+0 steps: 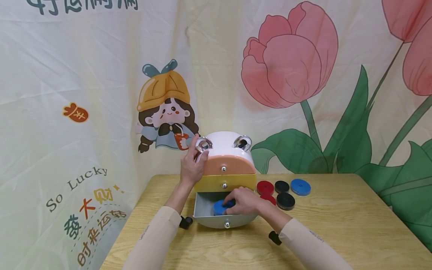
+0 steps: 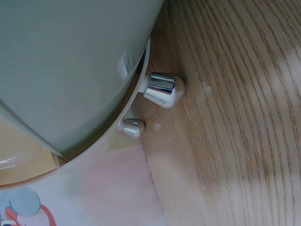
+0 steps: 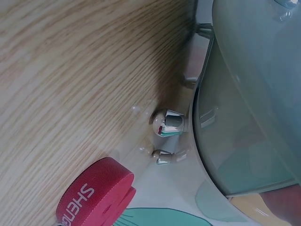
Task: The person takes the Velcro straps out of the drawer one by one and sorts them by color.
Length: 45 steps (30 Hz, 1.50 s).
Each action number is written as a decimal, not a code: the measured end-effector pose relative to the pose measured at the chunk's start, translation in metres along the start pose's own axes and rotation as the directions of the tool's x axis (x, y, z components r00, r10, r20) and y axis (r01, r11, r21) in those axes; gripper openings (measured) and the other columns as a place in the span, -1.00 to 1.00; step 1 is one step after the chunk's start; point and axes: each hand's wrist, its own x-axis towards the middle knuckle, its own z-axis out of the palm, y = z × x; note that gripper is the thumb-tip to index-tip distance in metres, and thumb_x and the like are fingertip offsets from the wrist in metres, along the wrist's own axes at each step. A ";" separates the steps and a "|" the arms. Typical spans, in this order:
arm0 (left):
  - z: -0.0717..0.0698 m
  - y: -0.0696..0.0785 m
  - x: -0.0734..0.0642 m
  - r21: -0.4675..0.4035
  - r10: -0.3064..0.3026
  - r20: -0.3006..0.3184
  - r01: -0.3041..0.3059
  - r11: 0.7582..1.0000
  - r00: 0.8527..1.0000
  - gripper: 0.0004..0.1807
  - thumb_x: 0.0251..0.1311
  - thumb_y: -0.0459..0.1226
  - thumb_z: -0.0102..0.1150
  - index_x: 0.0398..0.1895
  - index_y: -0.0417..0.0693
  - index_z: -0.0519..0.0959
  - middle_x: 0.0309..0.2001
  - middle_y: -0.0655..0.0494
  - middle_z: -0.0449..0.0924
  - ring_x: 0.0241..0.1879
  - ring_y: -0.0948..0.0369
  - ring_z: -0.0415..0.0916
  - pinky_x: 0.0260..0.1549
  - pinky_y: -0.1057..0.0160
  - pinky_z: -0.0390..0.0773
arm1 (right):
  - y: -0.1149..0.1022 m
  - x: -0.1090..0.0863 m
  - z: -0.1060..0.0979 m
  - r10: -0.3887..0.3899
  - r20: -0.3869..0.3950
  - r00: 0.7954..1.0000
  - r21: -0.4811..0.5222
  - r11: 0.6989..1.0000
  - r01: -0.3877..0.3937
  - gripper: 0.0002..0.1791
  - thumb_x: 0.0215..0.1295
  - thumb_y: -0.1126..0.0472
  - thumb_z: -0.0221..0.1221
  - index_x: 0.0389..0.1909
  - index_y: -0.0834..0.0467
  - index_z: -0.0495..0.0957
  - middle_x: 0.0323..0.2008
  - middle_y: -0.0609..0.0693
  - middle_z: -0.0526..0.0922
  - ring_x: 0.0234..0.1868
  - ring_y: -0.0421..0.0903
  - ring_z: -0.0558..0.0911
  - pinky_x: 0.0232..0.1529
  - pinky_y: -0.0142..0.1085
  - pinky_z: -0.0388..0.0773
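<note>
A small drawer cabinet with a white domed top (image 1: 224, 144) stands on the table, its grey bottom drawer (image 1: 209, 222) pulled out. My left hand (image 1: 193, 167) rests against the cabinet's upper left side, thumb on the front and fingers extended beside the round silver ring (image 1: 204, 144). Inside the grey drawer, my right hand (image 1: 243, 201) pinches a blue strap roll (image 1: 219, 207) between fingers and thumb; the hand covers part of it. Neither hand shows clearly in the wrist views. The right wrist view has the grey drawer's outer side (image 3: 254, 113) up close.
Right of the cabinet lie red rolls (image 1: 265, 187), black rolls (image 1: 285, 201) and another blue roll (image 1: 300, 187). One red roll (image 3: 96, 193) bears white lettering. The orange drawer (image 1: 233, 165) and yellow drawer (image 1: 239, 182) are closed. A printed cloth (image 1: 216, 75) hangs behind the table.
</note>
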 end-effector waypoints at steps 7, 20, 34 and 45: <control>0.001 -0.001 0.001 0.000 0.016 -0.011 -0.016 1.000 1.000 -0.25 0.42 0.12 0.15 0.62 0.24 0.22 0.26 -0.08 0.64 0.10 -0.04 0.68 -0.02 -0.05 0.72 | -0.001 -0.003 -0.004 -0.012 -0.034 0.999 0.050 0.999 0.014 -0.60 0.25 -0.20 0.39 0.03 -0.11 0.80 -0.14 -0.30 0.81 -0.14 -0.28 0.59 -0.23 -0.38 0.48; 0.000 0.001 0.000 0.010 0.012 -0.013 -0.012 1.000 1.000 -0.25 0.42 0.12 0.16 0.62 0.40 0.19 0.26 -0.09 0.65 0.07 -0.04 0.69 -0.06 -0.04 0.73 | -0.009 -0.014 -0.017 -0.012 -0.083 0.997 0.080 0.997 0.018 -0.56 0.28 -0.24 0.37 0.07 -0.12 0.78 -0.09 -0.28 0.81 -0.11 -0.28 0.58 -0.16 -0.36 0.52; 0.000 -0.001 0.001 0.001 0.023 -0.021 -0.023 1.000 1.000 -0.25 0.42 0.08 0.18 0.61 0.19 0.25 0.21 -0.11 0.67 0.03 -0.04 0.70 -0.07 -0.06 0.73 | -0.012 -0.035 -0.032 -0.034 -0.139 0.990 0.106 0.993 0.049 -0.61 0.31 -0.18 0.38 0.08 -0.14 0.77 0.00 -0.29 0.78 0.01 -0.23 0.61 0.05 -0.24 0.58; 0.000 -0.002 0.002 -0.005 0.021 -0.015 -0.021 1.000 1.000 -0.25 0.41 0.07 0.18 0.60 0.13 0.25 0.25 -0.08 0.65 -0.01 -0.01 0.69 -0.14 -0.06 0.75 | -0.008 -0.048 -0.039 0.016 -0.189 0.982 0.119 0.993 0.007 -0.64 0.26 -0.18 0.42 0.01 -0.16 0.77 -0.08 -0.25 0.76 -0.11 -0.11 0.61 -0.17 -0.33 0.57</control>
